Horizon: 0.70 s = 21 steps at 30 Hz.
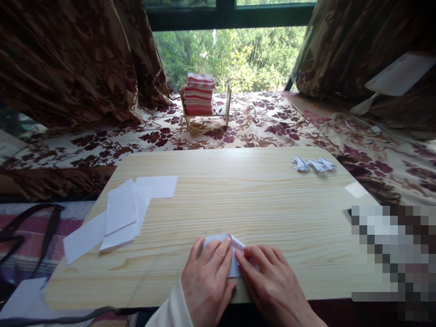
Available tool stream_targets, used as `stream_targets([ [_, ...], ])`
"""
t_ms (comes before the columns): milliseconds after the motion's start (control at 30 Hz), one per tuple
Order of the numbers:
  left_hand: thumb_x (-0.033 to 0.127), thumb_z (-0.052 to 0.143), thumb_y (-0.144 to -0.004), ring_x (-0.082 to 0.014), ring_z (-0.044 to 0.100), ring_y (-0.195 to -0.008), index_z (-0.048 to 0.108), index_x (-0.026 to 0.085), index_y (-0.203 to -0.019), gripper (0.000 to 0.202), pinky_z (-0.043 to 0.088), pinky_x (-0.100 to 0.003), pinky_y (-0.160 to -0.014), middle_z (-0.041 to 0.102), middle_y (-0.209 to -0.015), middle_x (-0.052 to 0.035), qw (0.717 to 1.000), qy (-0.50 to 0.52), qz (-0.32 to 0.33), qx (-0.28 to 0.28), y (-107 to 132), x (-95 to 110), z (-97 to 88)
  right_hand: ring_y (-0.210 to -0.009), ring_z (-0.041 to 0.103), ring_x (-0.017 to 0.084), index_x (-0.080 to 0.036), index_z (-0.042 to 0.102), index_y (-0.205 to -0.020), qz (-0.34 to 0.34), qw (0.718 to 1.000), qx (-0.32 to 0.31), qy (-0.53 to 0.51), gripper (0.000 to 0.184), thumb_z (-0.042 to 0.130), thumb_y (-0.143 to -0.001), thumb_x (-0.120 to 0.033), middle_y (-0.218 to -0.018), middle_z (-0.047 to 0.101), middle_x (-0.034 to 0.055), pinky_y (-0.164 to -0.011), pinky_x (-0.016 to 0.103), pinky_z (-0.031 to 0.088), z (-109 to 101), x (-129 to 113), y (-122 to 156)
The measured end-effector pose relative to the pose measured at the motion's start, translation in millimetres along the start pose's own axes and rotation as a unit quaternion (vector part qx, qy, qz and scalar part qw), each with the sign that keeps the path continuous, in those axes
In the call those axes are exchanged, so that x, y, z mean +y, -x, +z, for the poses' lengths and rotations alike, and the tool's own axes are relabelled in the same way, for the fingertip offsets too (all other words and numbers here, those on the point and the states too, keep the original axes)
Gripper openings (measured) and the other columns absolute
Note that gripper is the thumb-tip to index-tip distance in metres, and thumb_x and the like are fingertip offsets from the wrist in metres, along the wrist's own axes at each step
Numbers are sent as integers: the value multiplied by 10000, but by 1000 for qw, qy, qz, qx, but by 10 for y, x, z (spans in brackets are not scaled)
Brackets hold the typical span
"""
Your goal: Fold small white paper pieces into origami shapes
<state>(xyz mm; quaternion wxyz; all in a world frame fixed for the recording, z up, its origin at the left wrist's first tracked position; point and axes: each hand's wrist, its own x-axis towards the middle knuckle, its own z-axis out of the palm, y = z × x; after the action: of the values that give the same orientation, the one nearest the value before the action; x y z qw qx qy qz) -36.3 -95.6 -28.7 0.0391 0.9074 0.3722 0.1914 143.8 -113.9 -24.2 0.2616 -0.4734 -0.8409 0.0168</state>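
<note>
A partly folded sheet of white paper (234,268) lies near the table's front edge, mostly covered by my two hands. My left hand (208,272) presses it down from the left, its fingers close together and the index fingertip at the paper's top corner. On the right side, my right hand (269,272) has its fingers bent and pressed together on a slanting folded edge. Part of the paper under the right fingers is hidden.
Several loose white sheets (121,206) overlap on the table's left. Small folded paper pieces (319,164) sit at the back right. Beyond the wooden table (238,195), a little rack (229,104) with pink-and-white folded cloths (199,94) stands on flowered fabric. A pixelated object overlaps the right edge.
</note>
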Motion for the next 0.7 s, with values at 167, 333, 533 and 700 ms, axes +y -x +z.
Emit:
stream_targets([
  [167,321,406,-906,-235,470,-1152,552,156,-1193,362,264,-444,-1004,533,-1324,-65,1000,-7,-5,-15,-3,4,-31,-779,515,208,-136,600,-1088,-10,1000,-18,12,307,329,-944,-147,-868,614,101,-704,342,399,-12,6,4],
  [333,333,386,-909,-234,474,-1134,553,159,-1198,376,248,-455,-1000,542,-1315,-62,1000,-12,-2,-17,-7,21,-32,-767,498,209,-109,598,-1075,-12,1000,0,-5,373,246,-980,-190,-840,595,108,-673,346,416,0,15,-9],
  [533,338,369,-916,-228,461,-1147,548,167,-1207,382,227,-453,-1011,526,-1332,-52,999,-17,-11,-24,-6,34,-40,-783,512,199,-103,575,-1113,6,1000,-7,-24,297,328,-960,-160,-887,593,118,-677,331,455,46,59,38],
  [700,332,346,-920,-231,462,-1140,554,162,-1199,388,219,-457,-1009,533,-1323,-61,1000,-23,-6,-21,-16,23,-45,-800,525,192,-128,562,-1152,-3,1000,-11,-23,283,385,-932,-134,-915,596,110,-705,326,469,72,96,59],
])
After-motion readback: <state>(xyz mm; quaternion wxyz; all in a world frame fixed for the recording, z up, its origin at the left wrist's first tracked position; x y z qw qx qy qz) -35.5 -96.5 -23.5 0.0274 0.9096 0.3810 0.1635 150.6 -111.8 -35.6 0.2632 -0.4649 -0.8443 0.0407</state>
